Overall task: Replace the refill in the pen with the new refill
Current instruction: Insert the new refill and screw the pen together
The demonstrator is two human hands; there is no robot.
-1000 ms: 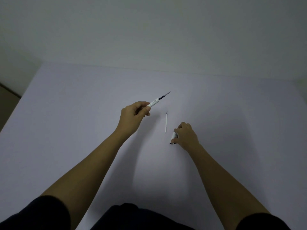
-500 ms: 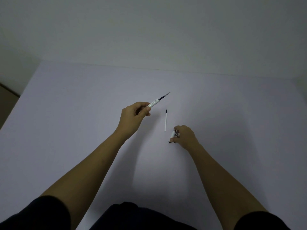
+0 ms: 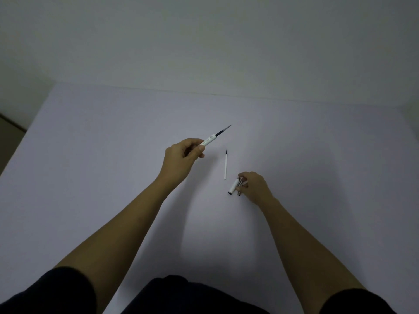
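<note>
Between the two hands on the table (image 3: 90,177) lies a thin white refill (image 3: 225,165), its long axis running away from the person, dark tip at the far end. It looks light, stiff and prone to rolling; pinching mid-shaft seems safest. Left of that refill, the left hand (image 3: 181,159) grips the pen barrel (image 3: 209,140), whose tip points up and right. Just nearer, the right hand (image 3: 254,186) pinches small pen parts (image 3: 234,186).

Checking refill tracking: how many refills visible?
2. One refill sticks out of the pen barrel in the left hand; a loose refill lies on the table.
</note>
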